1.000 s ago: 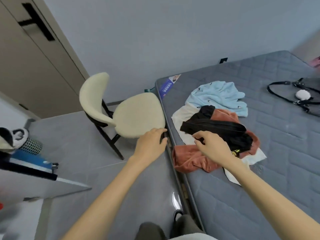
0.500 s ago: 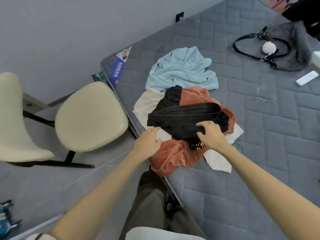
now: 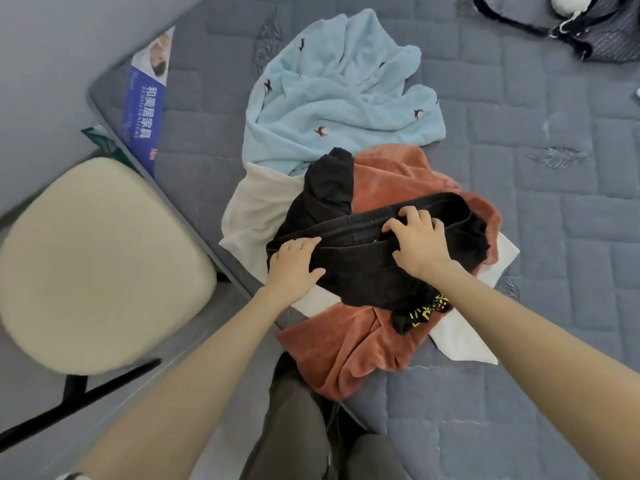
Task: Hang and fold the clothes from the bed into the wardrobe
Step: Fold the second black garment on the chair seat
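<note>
The left hand lies nearly flat on the black garment atop the clothes on the bed. Fingers of the right hand curl into its waistband.

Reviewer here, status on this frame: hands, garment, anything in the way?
Left hand flat on end of black garment; right hand fingers curled on its waistband. Garment lies atop rust-orange top on bed, not lifted. Nothing in the way.
</note>
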`<state>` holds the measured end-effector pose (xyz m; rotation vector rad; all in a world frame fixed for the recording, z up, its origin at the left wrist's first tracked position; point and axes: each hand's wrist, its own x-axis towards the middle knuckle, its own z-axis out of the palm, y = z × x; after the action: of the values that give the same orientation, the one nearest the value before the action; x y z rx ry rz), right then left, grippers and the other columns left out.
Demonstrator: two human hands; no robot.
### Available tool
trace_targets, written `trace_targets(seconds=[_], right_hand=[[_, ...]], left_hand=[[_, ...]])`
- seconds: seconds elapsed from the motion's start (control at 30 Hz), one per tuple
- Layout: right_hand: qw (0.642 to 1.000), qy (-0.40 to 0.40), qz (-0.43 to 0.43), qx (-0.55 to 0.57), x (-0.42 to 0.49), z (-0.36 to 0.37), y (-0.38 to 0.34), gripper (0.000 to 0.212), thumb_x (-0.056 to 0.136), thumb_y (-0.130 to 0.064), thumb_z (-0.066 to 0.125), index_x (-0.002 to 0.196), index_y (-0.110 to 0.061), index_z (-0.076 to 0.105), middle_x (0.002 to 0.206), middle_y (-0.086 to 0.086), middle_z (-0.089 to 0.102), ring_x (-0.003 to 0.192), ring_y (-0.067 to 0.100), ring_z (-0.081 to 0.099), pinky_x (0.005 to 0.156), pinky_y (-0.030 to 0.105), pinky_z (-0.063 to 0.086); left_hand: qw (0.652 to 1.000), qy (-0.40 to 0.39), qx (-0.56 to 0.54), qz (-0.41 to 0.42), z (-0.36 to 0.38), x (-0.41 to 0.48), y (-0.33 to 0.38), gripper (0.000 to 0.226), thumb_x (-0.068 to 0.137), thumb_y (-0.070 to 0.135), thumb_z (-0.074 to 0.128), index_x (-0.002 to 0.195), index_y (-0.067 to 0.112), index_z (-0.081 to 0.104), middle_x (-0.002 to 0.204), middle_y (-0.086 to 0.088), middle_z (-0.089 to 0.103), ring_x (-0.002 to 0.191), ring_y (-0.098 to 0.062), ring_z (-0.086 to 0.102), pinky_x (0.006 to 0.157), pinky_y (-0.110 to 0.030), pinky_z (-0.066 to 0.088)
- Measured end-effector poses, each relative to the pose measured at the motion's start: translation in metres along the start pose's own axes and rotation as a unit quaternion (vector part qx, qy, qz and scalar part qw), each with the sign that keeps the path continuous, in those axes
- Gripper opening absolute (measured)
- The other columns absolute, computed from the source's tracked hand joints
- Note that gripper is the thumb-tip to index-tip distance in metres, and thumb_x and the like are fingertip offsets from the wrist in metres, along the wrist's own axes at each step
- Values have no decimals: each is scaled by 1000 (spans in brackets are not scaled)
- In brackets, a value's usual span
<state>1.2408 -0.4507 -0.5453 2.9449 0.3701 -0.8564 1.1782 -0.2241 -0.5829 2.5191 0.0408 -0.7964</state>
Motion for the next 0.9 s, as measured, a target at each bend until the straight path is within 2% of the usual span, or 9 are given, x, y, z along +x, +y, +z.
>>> trace_targets(seconds=[0.13, 0.23, 0.33, 0.43, 0.53, 0.63, 0.7, 0.77, 0.9], right_hand=[[999, 17, -22, -47, 9, 6, 6, 28, 88, -31, 63, 115, -23, 62, 142, 6, 32, 133, 31, 26, 114, 58, 12], [998, 34, -34, -51, 9, -6, 14, 19, 96, -32, 53, 110, -23, 62, 132, 0, 49, 125, 26, 42, 115, 56, 8], [996, 77, -40, -27, 9, -22, 12, 15, 99, -28, 47, 102, -21, 61, 103, -4, 66, 105, 23, 58, 116, 50, 9], [988, 151, -29, 26, 15, -33, 9, 18, 100, -23, 44, 94, -17, 59, 83, 1, 69, 82, 27, 65, 110, 42, 26], [990, 72, -54, 107, 25, -43, 12, 12, 96, -27, 51, 97, -18, 59, 91, 3, 69, 85, 31, 64, 79, 38, 44], [990, -81, -90, 69, 26, -42, 12, 31, 87, -34, 66, 108, -21, 48, 102, -4, 58, 96, 26, 59, 68, 33, 40], [992, -44, -96, 67, 19, -40, 14, 35, 85, -26, 68, 109, -21, 43, 97, -6, 55, 91, 23, 58, 62, 31, 39], [993, 7, -87, 83, 12, -45, 17, 24, 88, -23, 65, 107, -22, 49, 96, -6, 59, 88, 21, 58, 61, 31, 42], [991, 67, -101, 61, 20, -63, 16, 11, 91, -23, 60, 101, -21, 61, 101, 0, 63, 93, 24, 59, 74, 35, 42]], left_hand=[[999, 24, 44, 23, 4, 22, -11, 28, 93, 36, 57, 117, 21, 54, 116, 3, 57, 114, -22, 49, 111, -50, 24], [998, 13, 19, 57, -4, 25, -18, 16, 97, 33, 52, 104, 20, 57, 103, 4, 58, 102, -19, 53, 111, -47, 24], [993, 62, -49, 91, -19, 24, -23, 14, 97, 29, 53, 99, 17, 57, 92, 4, 57, 83, -21, 57, 87, -41, 44], [989, 91, -60, 100, -31, 27, -26, 12, 95, 29, 56, 92, 18, 56, 85, 6, 54, 76, -20, 56, 71, -35, 45], [990, 83, -66, 94, -35, 29, -31, 12, 95, 29, 55, 88, 19, 53, 84, 6, 54, 76, -19, 55, 68, -34, 45], [990, 92, -59, 92, -37, 28, -28, 13, 96, 28, 53, 87, 19, 51, 83, 5, 53, 73, -19, 54, 67, -35, 45], [990, 102, -48, 89, -38, 24, -25, 13, 96, 28, 53, 87, 18, 51, 83, 6, 52, 72, -19, 54, 68, -34, 45], [989, 110, -52, 83, -41, 19, -24, 13, 96, 27, 54, 88, 17, 52, 83, 5, 53, 72, -18, 55, 68, -33, 44], [991, 105, -44, 70, -47, 22, -24, 14, 98, 28, 50, 92, 15, 52, 87, 0, 56, 76, -20, 56, 71, -35, 47]])
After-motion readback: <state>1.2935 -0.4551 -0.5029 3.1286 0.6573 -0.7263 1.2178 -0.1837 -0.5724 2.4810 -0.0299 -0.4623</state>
